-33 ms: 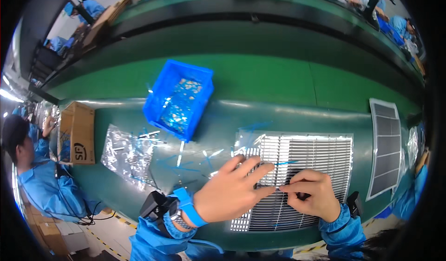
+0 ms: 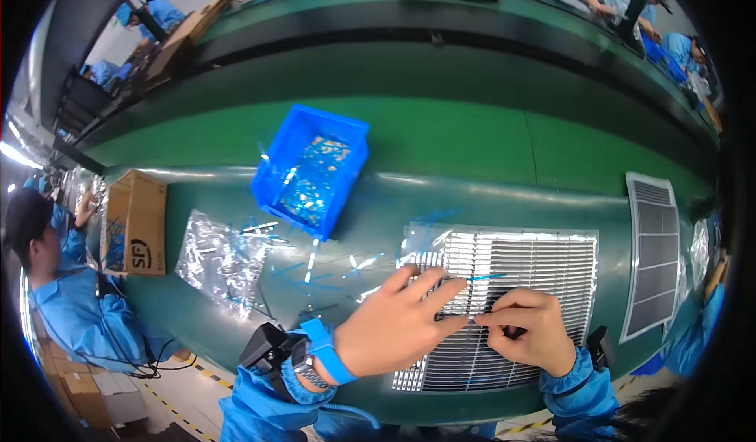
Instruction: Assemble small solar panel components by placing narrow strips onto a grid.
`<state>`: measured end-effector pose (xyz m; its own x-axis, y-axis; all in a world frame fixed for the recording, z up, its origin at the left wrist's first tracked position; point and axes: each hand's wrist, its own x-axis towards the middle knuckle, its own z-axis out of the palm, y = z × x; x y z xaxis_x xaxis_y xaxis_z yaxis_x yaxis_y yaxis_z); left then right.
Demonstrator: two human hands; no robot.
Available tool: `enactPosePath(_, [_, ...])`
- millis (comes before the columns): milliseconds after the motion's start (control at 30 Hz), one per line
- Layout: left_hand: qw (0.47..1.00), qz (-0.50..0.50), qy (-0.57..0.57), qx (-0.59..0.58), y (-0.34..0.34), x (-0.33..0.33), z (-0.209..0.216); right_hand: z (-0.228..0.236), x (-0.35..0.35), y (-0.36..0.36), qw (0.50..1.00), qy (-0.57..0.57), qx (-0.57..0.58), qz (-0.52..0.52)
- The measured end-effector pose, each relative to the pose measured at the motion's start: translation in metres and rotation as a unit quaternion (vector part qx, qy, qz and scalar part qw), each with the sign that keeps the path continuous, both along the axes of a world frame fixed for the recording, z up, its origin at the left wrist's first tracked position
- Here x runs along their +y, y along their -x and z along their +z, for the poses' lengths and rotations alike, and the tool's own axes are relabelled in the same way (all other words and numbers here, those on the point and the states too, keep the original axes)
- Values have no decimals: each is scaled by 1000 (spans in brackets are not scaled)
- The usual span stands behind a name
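Note:
A flat sheet with rows of narrow silver and dark strips lies on the green table in front of me. My left hand rests over its left part, palm down, fingers spread and holding nothing visible. On the same sheet, my right hand has thumb and fingers pinched together close to the left fingertips. Whatever is in that pinch is too small or hidden to name. A thin blue strip lies across the sheet just beyond the hands.
Beyond my left hand stands a blue plastic bin with small shiny bits inside. A clear plastic bag and loose strips lie left of it. A cardboard box is farther left, near a seated person. Another dark panel lies at the right.
The view has shifted slightly, so the bin, bag and box appear a little farther right. Both hands keep the same pose on the sheet.

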<state>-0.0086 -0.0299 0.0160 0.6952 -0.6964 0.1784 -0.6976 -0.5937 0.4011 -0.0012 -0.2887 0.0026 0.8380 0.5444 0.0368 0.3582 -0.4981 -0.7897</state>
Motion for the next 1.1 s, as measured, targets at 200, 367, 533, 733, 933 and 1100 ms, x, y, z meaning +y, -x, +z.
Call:
enactPosePath(200, [998, 19, 6, -53, 16, 18, 28, 0, 0, 4, 999, -32, -1, -8])
enactPosePath(367, [979, 202, 7, -3, 33, 84, 48, -7, 0, 0, 998, -66, 9, -22])
enactPosePath(533, [960, 277, -4, 40, 63, 121, 39, -4, -1, 2, 997, -62, -6, -36])
enactPosePath(733, [968, 250, 14, 27, 78, 100, 14, -4, 3, 0, 997, -69, -7, -28])
enactPosePath(933, [966, 248, -6, -68, 46, 70, -3, -3, 1, -1, 997, -70, 1, -33])
enactPosePath(1100, [973, 216, -47, -69, 37, 62, -6, -4, 1, -1, 997, -81, 5, -18])
